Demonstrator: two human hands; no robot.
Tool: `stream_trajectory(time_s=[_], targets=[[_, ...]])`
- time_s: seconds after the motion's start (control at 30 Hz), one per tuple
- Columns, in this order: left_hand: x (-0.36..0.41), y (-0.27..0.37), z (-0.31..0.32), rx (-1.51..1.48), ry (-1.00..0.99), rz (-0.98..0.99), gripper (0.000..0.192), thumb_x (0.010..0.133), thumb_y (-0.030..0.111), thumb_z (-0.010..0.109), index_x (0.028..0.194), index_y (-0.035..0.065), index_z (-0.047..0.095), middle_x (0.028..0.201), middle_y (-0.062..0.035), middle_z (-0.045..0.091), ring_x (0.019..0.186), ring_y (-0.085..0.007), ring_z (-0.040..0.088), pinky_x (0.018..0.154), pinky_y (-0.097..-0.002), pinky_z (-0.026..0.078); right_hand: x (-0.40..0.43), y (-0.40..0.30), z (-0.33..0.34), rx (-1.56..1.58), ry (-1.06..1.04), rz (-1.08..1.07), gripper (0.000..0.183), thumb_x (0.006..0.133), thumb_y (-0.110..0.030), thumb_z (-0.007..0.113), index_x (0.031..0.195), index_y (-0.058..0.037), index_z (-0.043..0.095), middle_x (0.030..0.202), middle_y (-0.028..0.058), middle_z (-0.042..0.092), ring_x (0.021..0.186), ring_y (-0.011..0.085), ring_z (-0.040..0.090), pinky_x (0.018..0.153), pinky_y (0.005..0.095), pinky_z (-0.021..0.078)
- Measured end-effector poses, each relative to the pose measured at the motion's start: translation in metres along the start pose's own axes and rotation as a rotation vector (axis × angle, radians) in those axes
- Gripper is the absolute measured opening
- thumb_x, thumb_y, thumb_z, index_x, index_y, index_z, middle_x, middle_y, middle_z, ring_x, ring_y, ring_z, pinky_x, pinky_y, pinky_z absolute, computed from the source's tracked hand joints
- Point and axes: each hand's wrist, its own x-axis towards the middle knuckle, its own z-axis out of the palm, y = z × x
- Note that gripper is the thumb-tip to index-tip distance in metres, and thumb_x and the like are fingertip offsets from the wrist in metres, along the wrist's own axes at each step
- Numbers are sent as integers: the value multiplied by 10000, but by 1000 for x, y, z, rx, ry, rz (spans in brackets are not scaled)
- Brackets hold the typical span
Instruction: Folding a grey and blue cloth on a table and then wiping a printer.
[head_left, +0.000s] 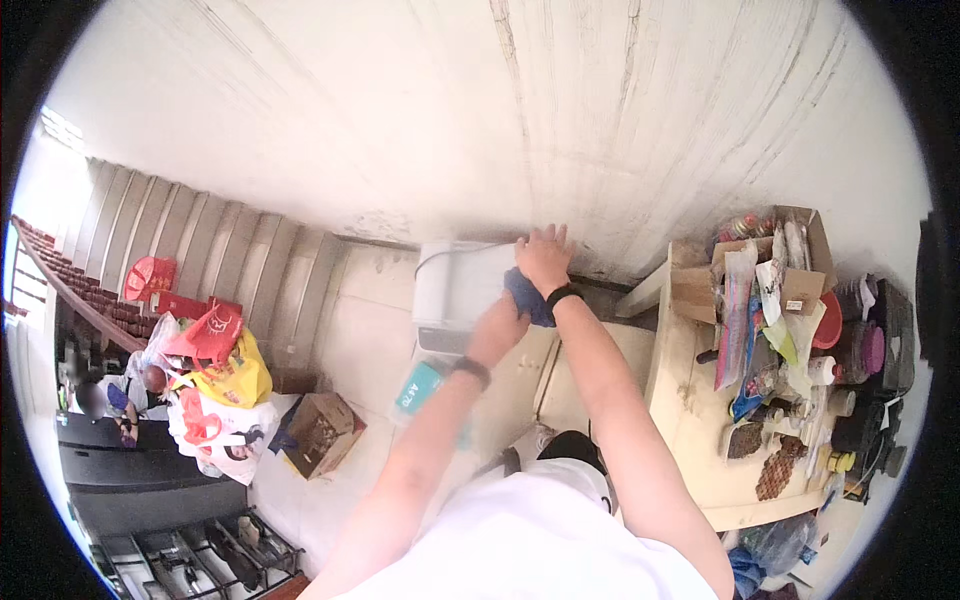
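A dark blue cloth is bunched between my two hands, at the right side of a white printer-like machine. My left hand grips the cloth from the lower left; its fingertips are partly hidden. My right hand lies just above the cloth with fingers spread, near the machine's back right corner and the wall. Whether its palm touches the cloth is hidden. A cable runs over the machine's top. Beside the machine's front, a teal-and-white pack bears writing.
At right, a cream table holds cardboard boxes, bags and jars. Plastic bags and an open cardboard box stand at left, near stairs. A person shows at far left, above a black rack. The wall rises beyond the machine.
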Motion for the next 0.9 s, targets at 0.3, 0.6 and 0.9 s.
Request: stream_trajectory(time_s=[0.3, 0.6, 0.9], targets=[[-89, -9, -4, -8, 166, -88, 378, 901, 314, 523, 1043, -34, 478, 897, -274, 617, 859, -453, 596, 742, -528, 470, -10, -13, 12, -117, 411, -407, 370, 847, -193, 496, 1178, -40, 559, 1221, 153, 562, 1264, 343, 413, 1038, 575, 287], [-174, 9, -9, 6, 133, -245, 296, 879, 171, 486, 1090, -36, 497, 869, -290, 610, 750, -439, 621, 648, -523, 500, -74, -36, 5, -21, 80, -310, 471, 852, -266, 478, 1246, -9, 507, 1345, 217, 444, 1330, 393, 300, 1088, 536, 223], [-241, 3, -2, -224, 78, -261, 343, 928, 251, 457, 1095, -48, 474, 962, -334, 585, 913, -468, 579, 776, -521, 467, -137, -51, 22, -106, 108, -294, 571, 864, -317, 467, 1333, 7, 433, 1474, 218, 260, 1389, 398, 151, 1093, 517, 227]])
